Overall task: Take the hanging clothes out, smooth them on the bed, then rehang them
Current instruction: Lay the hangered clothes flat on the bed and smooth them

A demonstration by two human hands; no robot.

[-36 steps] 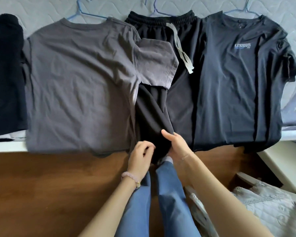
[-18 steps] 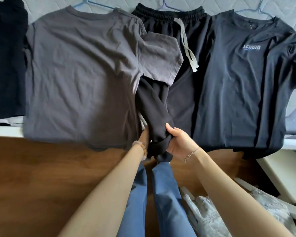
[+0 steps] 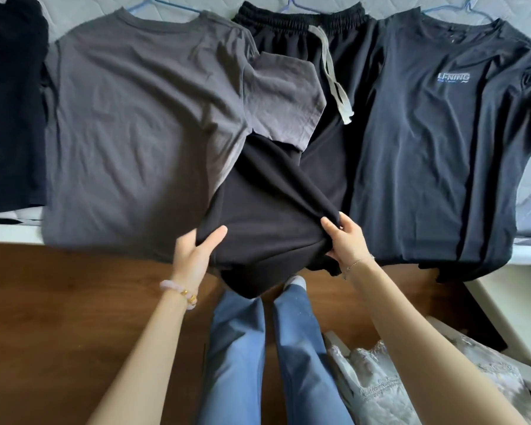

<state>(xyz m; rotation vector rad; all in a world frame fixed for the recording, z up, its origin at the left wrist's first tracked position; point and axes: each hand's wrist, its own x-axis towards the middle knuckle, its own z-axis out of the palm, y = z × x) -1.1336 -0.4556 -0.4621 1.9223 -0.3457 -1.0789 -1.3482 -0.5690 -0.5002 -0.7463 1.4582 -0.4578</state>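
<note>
I'm in the smoothing step: my left hand (image 3: 193, 256) and right hand (image 3: 345, 240) each pinch one side of the hem of the black drawstring shorts (image 3: 273, 210). The shorts lie on the bed (image 3: 83, 10) between the grey T-shirt (image 3: 141, 133) and the navy T-shirt (image 3: 436, 148). Next, I judge, I need to draw the leg taut and lay it flat.

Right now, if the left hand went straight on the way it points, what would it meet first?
The left hand points up and right across the shorts it grips, so more of that black cloth comes first. Past it, probably the grey tee's sleeve; depth is unclear.
</note>
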